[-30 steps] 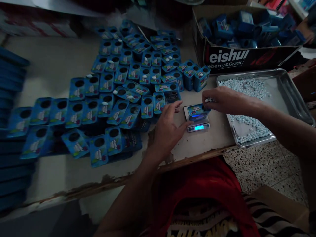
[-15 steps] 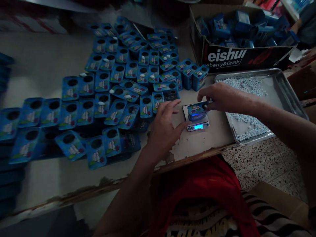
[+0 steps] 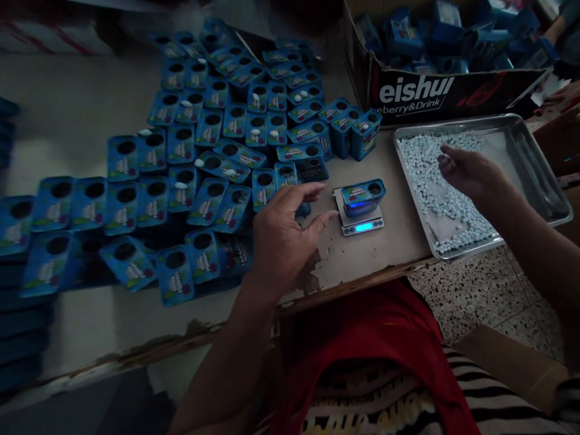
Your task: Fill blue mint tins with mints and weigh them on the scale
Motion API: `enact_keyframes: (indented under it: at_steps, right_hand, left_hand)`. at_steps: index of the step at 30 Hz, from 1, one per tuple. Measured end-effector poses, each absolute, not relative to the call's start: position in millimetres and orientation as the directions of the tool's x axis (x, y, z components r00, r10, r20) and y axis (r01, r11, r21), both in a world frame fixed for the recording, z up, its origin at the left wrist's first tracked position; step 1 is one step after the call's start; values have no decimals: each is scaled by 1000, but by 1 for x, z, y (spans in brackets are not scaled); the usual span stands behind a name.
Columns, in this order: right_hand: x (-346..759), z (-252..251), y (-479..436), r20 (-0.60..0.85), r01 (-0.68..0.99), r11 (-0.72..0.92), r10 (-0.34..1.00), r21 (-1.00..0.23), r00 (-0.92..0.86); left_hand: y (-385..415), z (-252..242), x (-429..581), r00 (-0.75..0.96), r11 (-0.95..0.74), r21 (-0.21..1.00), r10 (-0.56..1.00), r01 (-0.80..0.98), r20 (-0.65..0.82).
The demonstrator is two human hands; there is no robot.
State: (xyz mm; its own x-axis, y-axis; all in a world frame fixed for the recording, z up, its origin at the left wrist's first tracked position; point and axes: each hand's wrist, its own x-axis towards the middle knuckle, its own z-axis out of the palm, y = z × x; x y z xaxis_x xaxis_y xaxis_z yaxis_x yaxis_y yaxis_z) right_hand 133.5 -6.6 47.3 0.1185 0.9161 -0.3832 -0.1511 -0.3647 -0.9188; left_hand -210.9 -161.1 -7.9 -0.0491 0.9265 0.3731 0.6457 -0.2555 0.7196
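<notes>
A blue tin with a dark round opening on top stands on a small digital scale whose display glows blue. My left hand is just left of the scale, thumb and fingers apart, holding nothing. Over the metal tray of small pale candies, my right hand has its fingers drawn together. Whether candies are in its fingertips I cannot make out. Many similar blue tins crowd the table left of my left hand, some with white candies on their tops.
A black printed carton full of blue tins stands behind the tray. Stacked blue tins rise at the far left. The table's front edge is chipped. Another person's hand shows at the right edge.
My right hand has moved right, away from the tin on the scale, to above the candies in the tray. My left hand stays beside the scale, shifted slightly left.
</notes>
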Motion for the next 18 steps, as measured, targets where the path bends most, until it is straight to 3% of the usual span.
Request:
enact_keyframes:
  at_steps: [3,6,9,13,18]
  right_hand:
    - [159,34,-24,-507,-193,-473,838,-860,204]
    - [157,31,-37,-524,-155,-509,849,-846,69]
    - [139,36,-37,-450,-32,-458,883,-889,-136]
    - [113,41,-25,-392,89,-385,861,-919,-324]
    - [105,39,-21,-399,112,-386,842,-916,-363]
  left_hand:
    - [-160,2,-207,-37,-262,703,924,661,379]
    - [-150,12,-205,-15,-236,683,940,691,340]
    - [-141,12,-208,-6,-144,648,975,748,223]
    - [-143,-10,-206,-14,-24,478,997,878,76]
    - [-151,-56,-191,-5,18,335,999,942,-39]
